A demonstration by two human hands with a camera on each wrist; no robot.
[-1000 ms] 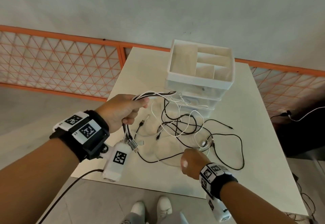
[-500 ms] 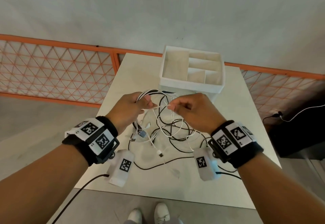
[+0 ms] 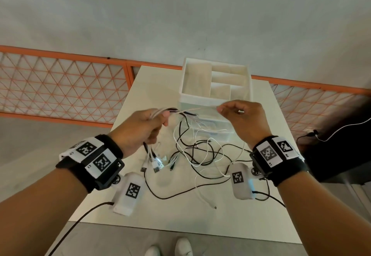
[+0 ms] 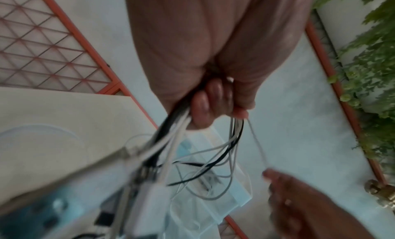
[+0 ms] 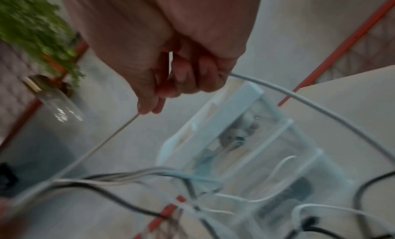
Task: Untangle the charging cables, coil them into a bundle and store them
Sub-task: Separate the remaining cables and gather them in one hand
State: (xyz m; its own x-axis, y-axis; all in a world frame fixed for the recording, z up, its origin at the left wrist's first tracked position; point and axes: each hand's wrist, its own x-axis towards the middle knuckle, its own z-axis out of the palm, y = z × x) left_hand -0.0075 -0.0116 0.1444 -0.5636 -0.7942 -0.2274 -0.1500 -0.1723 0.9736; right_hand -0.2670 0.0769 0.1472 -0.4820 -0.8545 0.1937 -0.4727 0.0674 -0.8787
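My left hand (image 3: 148,127) is raised over the white table (image 3: 152,93) and grips a bunch of black and white charging cables (image 3: 194,151); their plugs (image 3: 158,163) dangle below the fist. In the left wrist view the fingers (image 4: 211,104) are curled round the strands. My right hand (image 3: 236,115) pinches a single white cable (image 5: 299,97) and holds it taut away from the left hand. The rest of the tangle (image 3: 208,167) lies loose on the table between my wrists. Behind it stands the white divided storage box (image 3: 214,97) on clear drawers.
An orange mesh railing (image 3: 60,89) runs behind the table. A dark object with a plugged-in white lead (image 3: 341,131) sits to the right. A green plant (image 4: 367,60) grows by the wall. My shoes (image 3: 170,249) show below the table's near edge.
My right hand rose from the table's front edge to the bunch, pinched a white strand and has drawn it out to the right. The left hand kept gripping the bunch.
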